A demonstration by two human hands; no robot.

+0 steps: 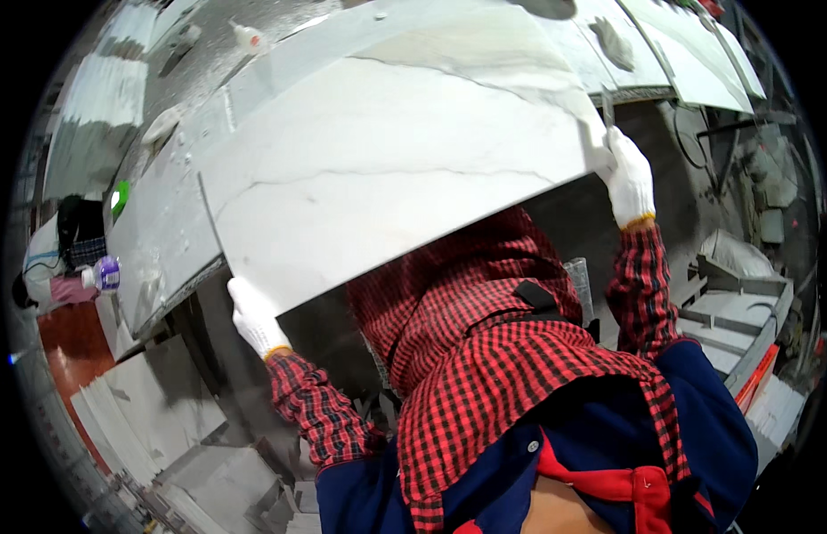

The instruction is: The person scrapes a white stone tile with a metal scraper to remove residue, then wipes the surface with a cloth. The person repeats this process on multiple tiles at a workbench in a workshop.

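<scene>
A large white tile (387,160) with thin grey veins spans the middle of the view, its near edge slanting up toward the right. My left hand (253,316), in a white knit glove, grips the near left corner. At the near right corner, my right hand (629,178), gloved the same way, closes round the edge. Both hands' fingers are partly hidden by the tile. Beneath and beyond it lies a pale work table (164,240), which the tile partly overhangs toward my checked red-and-black apron (485,329).
A purple-labelled bottle (106,273) stands at the left near a green round object (120,198). Stacked panels (146,409) lean at the lower left. On the right are a grey metal frame (743,303) and another pale slab (689,53) with a crumpled glove (612,44) nearby.
</scene>
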